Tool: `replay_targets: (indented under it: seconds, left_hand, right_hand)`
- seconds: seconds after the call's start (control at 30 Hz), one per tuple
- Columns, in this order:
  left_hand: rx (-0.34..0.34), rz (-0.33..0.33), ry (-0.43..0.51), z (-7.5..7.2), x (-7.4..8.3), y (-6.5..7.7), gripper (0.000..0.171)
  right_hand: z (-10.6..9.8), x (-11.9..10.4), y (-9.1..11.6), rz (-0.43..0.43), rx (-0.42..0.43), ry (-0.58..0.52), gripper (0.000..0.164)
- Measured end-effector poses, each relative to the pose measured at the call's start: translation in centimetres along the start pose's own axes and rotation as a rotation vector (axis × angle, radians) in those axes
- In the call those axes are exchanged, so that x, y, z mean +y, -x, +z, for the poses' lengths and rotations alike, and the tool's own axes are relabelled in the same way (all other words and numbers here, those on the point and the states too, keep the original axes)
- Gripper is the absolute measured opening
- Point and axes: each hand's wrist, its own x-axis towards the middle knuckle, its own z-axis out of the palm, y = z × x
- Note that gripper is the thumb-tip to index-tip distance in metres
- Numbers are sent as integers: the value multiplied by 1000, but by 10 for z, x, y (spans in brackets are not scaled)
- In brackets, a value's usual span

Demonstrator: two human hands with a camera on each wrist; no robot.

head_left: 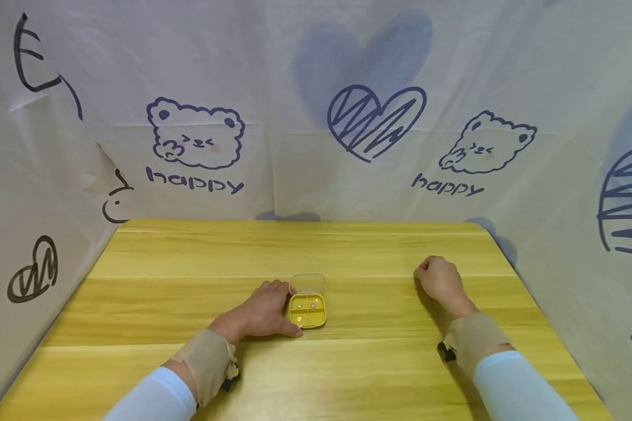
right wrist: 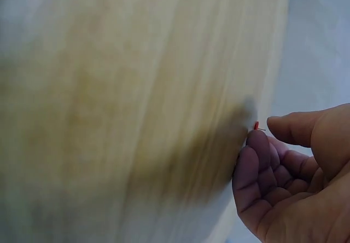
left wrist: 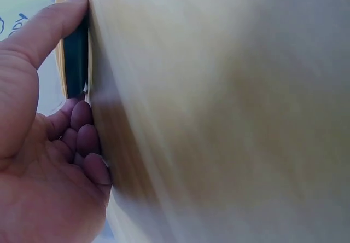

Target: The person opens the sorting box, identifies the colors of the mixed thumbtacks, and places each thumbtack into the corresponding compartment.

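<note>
A small yellow compartment box (head_left: 316, 319) lies on the table with its clear lid (head_left: 308, 283) raised at the back. Tiny round pieces (head_left: 313, 305) sit in some of its compartments. My left hand (head_left: 263, 309) holds the box from its left side, thumb at the front edge and fingers toward the back. In the left wrist view, the box's side (left wrist: 75, 46) looks dark green below a yellow rim. My right hand (head_left: 441, 280) is low over the table, far right of the box. At its fingertips is a tiny red piece with a thin pin (right wrist: 256, 125), seemingly between thumb and index finger.
The wood-grain table (head_left: 363, 362) extends around both hands. A pale cloth (head_left: 295, 175) with blue drawings hangs behind it and along both sides. Wrist-worn cameras (head_left: 445, 351) sit beneath the wrists.
</note>
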Motion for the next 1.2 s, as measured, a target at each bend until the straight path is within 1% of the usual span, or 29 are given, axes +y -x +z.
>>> replay_targets:
  seconds: [0.2, 0.3, 0.53, 0.83, 1.0, 1.2]
  left_hand:
    - [-2, -3, 1, -1, 0, -1, 76]
    - [-4, 0, 5, -2, 1, -1, 76]
    - [-25, -13, 10, -3, 2, -1, 76]
    - [-18, -10, 7, -3, 3, 0, 77]
    - [-22, -3, 5, -2, 2, 0, 77]
    - [-18, 4, -9, -1, 0, 0, 77]
  right_hand:
    - [1, -2, -2, 2, -14, 19, 21]
    - [2, -1, -2, -3, 0, 30, 23]
    - [5, 0, -2, -15, 12, 43, 29]
    - [7, 0, -1, -19, 14, 33, 37]
    - [7, 1, 0, -15, 5, 12, 36]
    - [8, -4, 2, -15, 20, -23, 31]
